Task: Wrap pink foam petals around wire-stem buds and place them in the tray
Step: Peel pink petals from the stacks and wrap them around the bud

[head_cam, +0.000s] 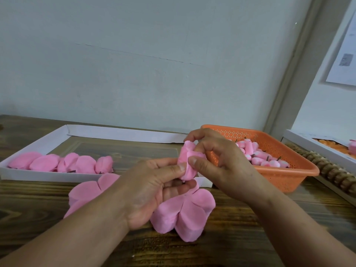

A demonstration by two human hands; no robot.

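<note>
Pink foam petals [187, 162] are being folded around a bud up in the air, just above the wooden table [240, 237]. The left hand [154, 191] holds the flower from below, with its thumb pressed on the side and its fingers curled under it. I think it holds low so the petals cannot slide off the stem, though the wire itself is hidden by the fingers. The right hand [215, 157] pinches the top of the petals with thumb and fingers, most likely to press the soft foam tight and give it a round shape.

Flat petal sheets [185, 212] lie right under the hands, and more [90, 191] peek out beside the left arm. They sit close so the next one is easy to grab.

The white tray [48, 176] is to the left. Finished flowers [63, 163] lie in a row along its near side, so this new one probably goes next to them once it is wrapped.

An orange basket [279, 176] sits to the right, near the right hand. It is full of small buds [260, 157] waiting for petals, with little dark stems sticking out. Farther right is another white box [316, 147] holding orange bits.
</note>
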